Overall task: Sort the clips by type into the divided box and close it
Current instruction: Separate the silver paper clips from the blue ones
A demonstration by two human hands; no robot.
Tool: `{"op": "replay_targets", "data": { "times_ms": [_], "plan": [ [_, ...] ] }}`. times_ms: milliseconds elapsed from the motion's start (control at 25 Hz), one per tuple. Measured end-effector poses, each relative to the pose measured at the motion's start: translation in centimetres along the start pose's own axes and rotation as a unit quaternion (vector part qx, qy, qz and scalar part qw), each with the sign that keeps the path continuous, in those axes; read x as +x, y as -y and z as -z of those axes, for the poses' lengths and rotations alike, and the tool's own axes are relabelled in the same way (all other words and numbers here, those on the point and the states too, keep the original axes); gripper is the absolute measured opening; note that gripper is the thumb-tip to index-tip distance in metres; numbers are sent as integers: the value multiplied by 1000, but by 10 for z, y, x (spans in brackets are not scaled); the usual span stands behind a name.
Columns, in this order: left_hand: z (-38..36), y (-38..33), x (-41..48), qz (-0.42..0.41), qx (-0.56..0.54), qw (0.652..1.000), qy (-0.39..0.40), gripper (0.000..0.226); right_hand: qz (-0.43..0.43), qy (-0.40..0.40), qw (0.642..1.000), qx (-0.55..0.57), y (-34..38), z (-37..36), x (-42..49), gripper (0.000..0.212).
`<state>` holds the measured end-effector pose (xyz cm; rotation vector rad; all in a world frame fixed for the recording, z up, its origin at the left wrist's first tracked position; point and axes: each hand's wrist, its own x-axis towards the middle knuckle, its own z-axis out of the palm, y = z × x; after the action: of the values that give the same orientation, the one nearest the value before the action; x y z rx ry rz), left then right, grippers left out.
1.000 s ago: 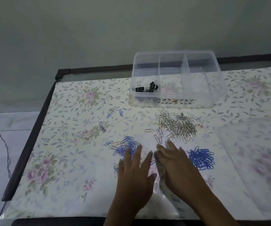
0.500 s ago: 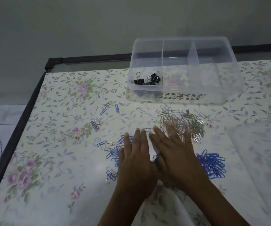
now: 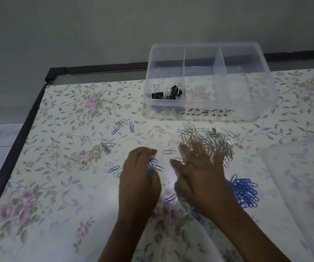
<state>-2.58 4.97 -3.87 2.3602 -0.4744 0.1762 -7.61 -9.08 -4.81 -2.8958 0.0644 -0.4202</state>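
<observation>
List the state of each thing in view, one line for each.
divided box, open, two compartments empty
black binder clips, in the left compartment
silver paper clips, piled on the table
blue paper clips, piled on the table
lid, off, lying at the right
left hand, curled over loose clips, grip unclear
right hand, flat, fingers on silver paper clips

Dim, bluish light; soft glare on the tablecloth (image 3: 99, 201) near the wrists; edges bowed and blurred.

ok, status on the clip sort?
Left hand curled over loose blue clips, grip unclear; right hand flat on silver pile. Box open, only binder clips in left compartment. Nothing blocking.
</observation>
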Motion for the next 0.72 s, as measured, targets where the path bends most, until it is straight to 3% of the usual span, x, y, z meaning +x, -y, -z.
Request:
{"op": "replay_targets", "data": {
  "times_ms": [200, 400, 520, 600, 720],
  "plan": [
    [11, 5, 6, 25, -15, 998, -59, 30, -48, -2, 998, 51, -6, 4, 5, 48],
    [5, 5, 6, 0, -28, 1000, -14, 33, 45, 56, 993, 89, 12, -3, -2, 43],
    [-1, 10, 1, -11, 56, 998, 20, 41, -23, 30, 998, 54, 2, 4, 4, 44],
    [-4, 9, -4, 22, 121, 988, 97, 57, -62, 1, 997, 49, -3, 10, 7, 45],
    [-9, 6, -10, 25, 162, 976, 146, 68, -72, -18, 997, 33, 0, 9, 8, 47]
  ]
}}
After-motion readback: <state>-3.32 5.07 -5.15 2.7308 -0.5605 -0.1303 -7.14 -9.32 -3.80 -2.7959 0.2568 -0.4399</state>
